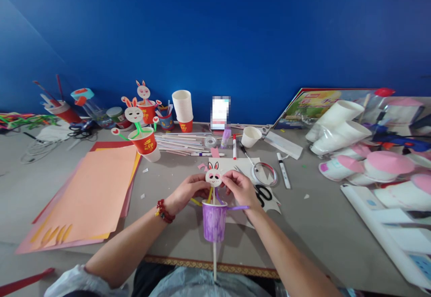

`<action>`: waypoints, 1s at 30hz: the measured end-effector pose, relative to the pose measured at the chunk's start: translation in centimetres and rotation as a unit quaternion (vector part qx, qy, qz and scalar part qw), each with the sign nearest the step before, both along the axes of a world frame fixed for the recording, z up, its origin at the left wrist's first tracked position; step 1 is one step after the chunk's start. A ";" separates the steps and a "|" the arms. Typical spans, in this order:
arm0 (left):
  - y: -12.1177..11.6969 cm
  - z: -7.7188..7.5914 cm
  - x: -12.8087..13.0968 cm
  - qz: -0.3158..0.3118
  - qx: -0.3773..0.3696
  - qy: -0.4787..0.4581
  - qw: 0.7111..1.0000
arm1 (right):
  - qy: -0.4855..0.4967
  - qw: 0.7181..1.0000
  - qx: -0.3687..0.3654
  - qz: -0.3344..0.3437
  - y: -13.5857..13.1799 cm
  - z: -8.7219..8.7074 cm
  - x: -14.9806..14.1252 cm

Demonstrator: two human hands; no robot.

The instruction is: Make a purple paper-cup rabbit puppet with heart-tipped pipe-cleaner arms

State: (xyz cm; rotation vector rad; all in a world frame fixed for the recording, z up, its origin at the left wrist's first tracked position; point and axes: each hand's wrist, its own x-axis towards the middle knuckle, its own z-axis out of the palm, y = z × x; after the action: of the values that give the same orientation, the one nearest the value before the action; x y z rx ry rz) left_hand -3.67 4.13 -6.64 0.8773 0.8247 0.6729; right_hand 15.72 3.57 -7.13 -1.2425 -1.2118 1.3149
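A round white paper rabbit face [213, 178] with ears, dark eyes and pink cheeks stands above a purple-coloured paper cup [214, 223]. My left hand [195, 187] pinches the face's left edge, its fingertips partly hidden behind it. On the other edge, the thumb and finger of my right hand [239, 188] are closed. A pale stick [214, 261] runs down below the cup toward my lap. Yellow strips rise from the cup on the left, and a purple strip [238, 207] sticks out to the right under my right wrist.
Black-handled scissors [264, 195], a tape roll [265, 173] and paper scraps lie beyond my right hand. Coloured paper sheets [90, 193] are stacked at left. Behind stand red cups with rabbit figures [143, 142] and stacked white cups [182, 106]. Pink-topped cups [389, 166] crowd the right.
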 end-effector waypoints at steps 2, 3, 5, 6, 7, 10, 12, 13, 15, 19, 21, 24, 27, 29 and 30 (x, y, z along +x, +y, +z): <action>0.0 0.1 0.0 0.001 -0.002 0.002 1.000 | -0.002 1.000 -0.001 0.000 0.0 0.0 0.0; 0.0 0.1 0.1 0.001 -0.002 0.003 1.000 | -0.002 1.000 -0.001 0.000 0.0 -0.1 0.0; 0.0 0.3 0.1 0.001 -0.002 0.005 1.000 | -0.006 1.000 -0.001 0.001 0.0 -0.1 0.1; 0.0 0.4 0.1 0.004 -0.003 0.008 1.000 | -0.008 1.000 -0.002 0.002 0.0 -0.1 0.1; -0.1 0.4 0.2 0.007 -0.004 0.011 1.000 | -0.010 1.000 -0.001 0.003 0.0 -0.1 0.1; -0.1 0.3 0.3 0.017 -0.008 0.014 1.000 | -0.016 1.000 0.005 0.007 0.0 -0.1 0.2; -0.1 0.1 0.3 0.016 -0.006 0.013 1.000 | -0.023 1.000 0.013 0.009 0.0 -0.1 0.2; -0.1 0.1 0.3 0.014 -0.005 0.013 1.000 | -0.028 0.999 0.017 0.011 0.0 -0.1 0.3; -0.1 -0.1 0.3 0.012 -0.002 0.017 1.000 | -0.036 0.999 0.023 0.013 0.0 -0.2 0.3; -0.1 -0.1 0.3 0.021 0.001 0.028 0.999 | -0.044 0.999 0.026 0.015 0.1 -0.4 0.3; -0.1 -0.2 0.3 0.023 0.005 0.035 0.999 | -0.042 0.999 0.024 0.016 0.1 -0.4 0.3; -0.1 -0.3 0.4 0.022 0.009 0.039 0.999 | -0.031 0.999 0.020 0.020 0.0 -0.3 0.2; -0.2 -0.3 0.4 0.030 0.009 0.038 0.999 | -0.011 1.000 0.005 0.025 -0.1 -0.1 0.1; -0.2 -0.3 0.5 0.037 0.009 0.038 0.999 | 0.007 0.999 -0.011 0.035 -0.1 -0.1 0.0; -0.3 -0.2 0.5 0.039 0.010 0.037 0.999 | 0.014 0.999 -0.018 0.044 -0.1 -0.2 -0.1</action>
State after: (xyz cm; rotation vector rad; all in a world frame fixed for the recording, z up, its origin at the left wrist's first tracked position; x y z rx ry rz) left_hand -3.15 3.85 -6.87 0.8963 0.9233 0.7218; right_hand 15.65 3.44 -7.35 -1.2043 -1.2401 1.4187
